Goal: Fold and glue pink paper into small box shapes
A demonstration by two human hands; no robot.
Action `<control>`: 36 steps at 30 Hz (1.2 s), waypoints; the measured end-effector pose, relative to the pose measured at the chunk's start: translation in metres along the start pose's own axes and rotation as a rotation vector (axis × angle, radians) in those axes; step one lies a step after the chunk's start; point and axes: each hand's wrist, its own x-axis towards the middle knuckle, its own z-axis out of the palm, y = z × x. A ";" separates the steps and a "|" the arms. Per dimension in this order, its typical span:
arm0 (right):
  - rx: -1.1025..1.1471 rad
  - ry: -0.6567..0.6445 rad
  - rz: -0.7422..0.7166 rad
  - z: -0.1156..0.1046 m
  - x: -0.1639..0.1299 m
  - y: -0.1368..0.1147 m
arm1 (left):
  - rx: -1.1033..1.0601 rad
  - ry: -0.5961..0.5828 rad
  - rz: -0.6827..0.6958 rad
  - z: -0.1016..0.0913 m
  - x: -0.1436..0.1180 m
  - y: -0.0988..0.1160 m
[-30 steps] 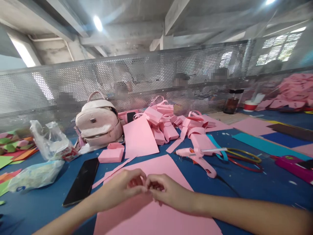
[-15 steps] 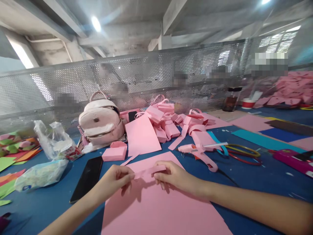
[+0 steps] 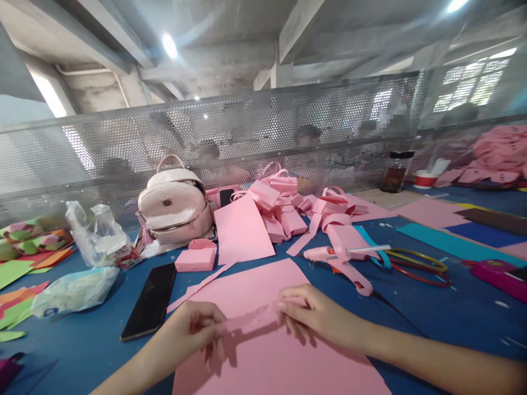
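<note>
Between my two hands stretches a narrow pink paper strip, held just above a large pink sheet. My left hand pinches its left end between thumb and fingers. Near the other end, my right hand is closed on it, with a bit of the strip showing past the fingertips. Another thin pink strip lies slantwise beyond my left hand, across the sheet's corner. A small folded pink paper box sits farther back. To the right, a pink glue gun with a clear glue stick lies on the table.
A black phone lies left of the sheet. Behind stand a pale backpack and a heap of pink paper boxes. Plastic bags and coloured paper are at left; a metal mesh partition runs along the back.
My hands have moved apart and slightly nearer to me, so more of the strip shows between them. The view has shifted a little.
</note>
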 end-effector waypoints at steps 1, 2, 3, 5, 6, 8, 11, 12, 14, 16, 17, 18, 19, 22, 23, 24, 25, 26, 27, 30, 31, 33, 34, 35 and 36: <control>-0.012 0.008 0.010 -0.002 -0.002 0.001 | 0.011 0.005 -0.018 -0.002 -0.003 0.000; -0.028 0.017 0.016 -0.004 -0.003 0.002 | 0.025 0.016 -0.040 -0.003 -0.005 0.000; -0.047 0.029 0.014 -0.005 -0.004 0.003 | 0.046 0.037 -0.063 -0.005 -0.008 0.001; -0.100 0.046 0.002 -0.008 -0.005 0.004 | 0.134 0.102 -0.063 -0.007 -0.011 0.004; -0.133 0.049 0.000 -0.008 -0.005 0.004 | 0.198 0.150 -0.025 -0.009 -0.013 0.006; -0.226 0.050 0.006 -0.007 -0.006 0.004 | 0.328 0.257 0.115 -0.010 -0.017 0.012; -0.411 0.057 0.006 -0.003 -0.006 0.000 | 0.426 0.302 0.361 -0.008 -0.023 0.026; -0.469 0.062 -0.004 -0.002 -0.006 -0.002 | 0.435 0.262 0.420 -0.005 -0.024 0.031; -0.560 0.070 -0.034 0.000 -0.005 -0.006 | 0.429 0.124 0.481 0.003 -0.026 0.039; -0.623 0.073 -0.062 -0.001 -0.003 -0.010 | 0.414 -0.021 0.473 0.012 -0.024 0.042; -0.646 0.071 -0.068 -0.002 -0.003 -0.011 | 0.414 -0.060 0.477 0.016 -0.022 0.041; -0.665 0.069 -0.067 -0.004 -0.004 -0.012 | 0.418 -0.078 0.477 0.018 -0.020 0.039; -0.677 0.066 -0.058 -0.006 -0.004 -0.012 | 0.426 -0.085 0.483 0.019 -0.017 0.036; -0.669 0.052 -0.002 -0.013 -0.010 -0.011 | 0.450 -0.068 0.476 0.017 -0.006 0.024; -0.656 0.047 0.018 -0.015 -0.013 -0.010 | 0.454 -0.057 0.471 0.015 -0.003 0.020; -0.639 0.040 0.034 -0.018 -0.015 -0.010 | 0.458 -0.047 0.465 0.012 -0.001 0.016; -0.622 0.030 0.045 -0.019 -0.018 -0.011 | 0.458 -0.032 0.448 0.010 0.001 0.013; -0.606 0.020 0.052 -0.021 -0.021 -0.012 | 0.456 -0.016 0.419 0.009 0.002 0.011; -0.593 0.009 0.053 -0.022 -0.023 -0.013 | 0.455 0.003 0.383 0.007 0.003 0.010; -0.587 0.013 0.034 -0.023 -0.026 -0.014 | 0.440 0.069 0.255 0.007 0.006 0.008; -0.590 0.041 0.024 -0.023 -0.025 -0.013 | 0.427 0.082 0.231 0.007 0.007 0.008; -0.579 0.122 -0.011 -0.022 -0.023 -0.010 | 0.402 0.082 0.214 0.009 0.011 0.009; -0.554 0.150 -0.033 -0.022 -0.022 -0.008 | 0.397 0.076 0.212 0.010 0.012 0.010; -0.518 0.156 -0.056 -0.022 -0.020 -0.006 | 0.397 0.074 0.211 0.011 0.013 0.011; -0.477 0.144 -0.079 -0.021 -0.018 -0.004 | 0.400 0.077 0.207 0.012 0.014 0.012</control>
